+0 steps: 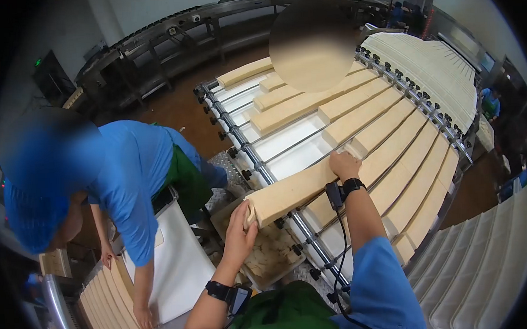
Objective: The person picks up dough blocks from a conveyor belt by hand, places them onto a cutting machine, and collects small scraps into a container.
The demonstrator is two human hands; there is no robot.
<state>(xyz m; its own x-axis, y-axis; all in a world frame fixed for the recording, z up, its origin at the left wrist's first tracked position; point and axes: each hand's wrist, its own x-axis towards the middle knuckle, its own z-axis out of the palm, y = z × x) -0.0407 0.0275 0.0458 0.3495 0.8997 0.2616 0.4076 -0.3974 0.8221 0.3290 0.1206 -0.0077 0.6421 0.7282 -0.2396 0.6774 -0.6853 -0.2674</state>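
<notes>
A long, pale block (295,192), which looks like dough, lies slantwise across the near rail of a sloping conveyor. My left hand (239,234) grips its near end, where a torn or folded flap of the same material shows. At the far end, my right hand (345,164) is closed over the block, fingers bent down around it. Beside my right hand, another pale block (386,122) rests in its lane on the white belt (292,137). Several similar blocks lie in parallel lanes, split by thin dark dividers.
A metal rail (248,150) with black knobs edges the conveyor. Below it stands a bin (275,271) of pale scraps. At left, a co-worker in blue (126,166) handles strips (107,307) on another white belt. Ridged white trays (477,266) stack at right.
</notes>
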